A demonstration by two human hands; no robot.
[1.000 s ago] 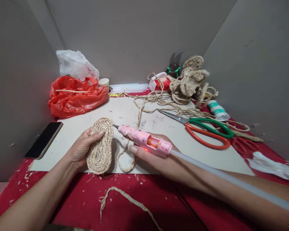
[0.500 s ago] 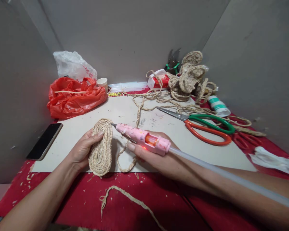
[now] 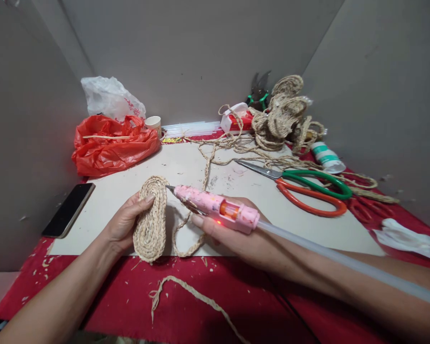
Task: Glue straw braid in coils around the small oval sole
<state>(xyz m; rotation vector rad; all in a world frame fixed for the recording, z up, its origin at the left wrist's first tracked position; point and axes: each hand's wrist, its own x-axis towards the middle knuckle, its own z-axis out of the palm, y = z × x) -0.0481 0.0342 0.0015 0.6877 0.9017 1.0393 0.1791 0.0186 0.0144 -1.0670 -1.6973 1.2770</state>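
My left hand (image 3: 129, 217) grips an oval coil of braided straw cord (image 3: 151, 229) by its left edge, thumb on top and the other fingers behind it. In my right hand (image 3: 224, 236) is a pink hot glue gun (image 3: 204, 198), its red light lit. The metal nozzle points left and meets the upper right edge of the coil. A long clear glue stick (image 3: 329, 258) runs from the back of the gun over my right forearm. Below the gun hangs a loop of the same braided cord (image 3: 177, 246), partly hidden by my right hand.
Large scissors (image 3: 310, 191) with green and orange handles lie at right, before heaped braided cord (image 3: 281, 114). At left are a phone (image 3: 69, 210) and a red plastic bag (image 3: 111, 155). A loose braid piece (image 3: 197, 292) lies on the red cloth (image 3: 129, 296) in front.
The glue gun has shifted very slightly right and down, its nozzle still at the coil's upper right edge. My left hand and the coil stay nearly in place.
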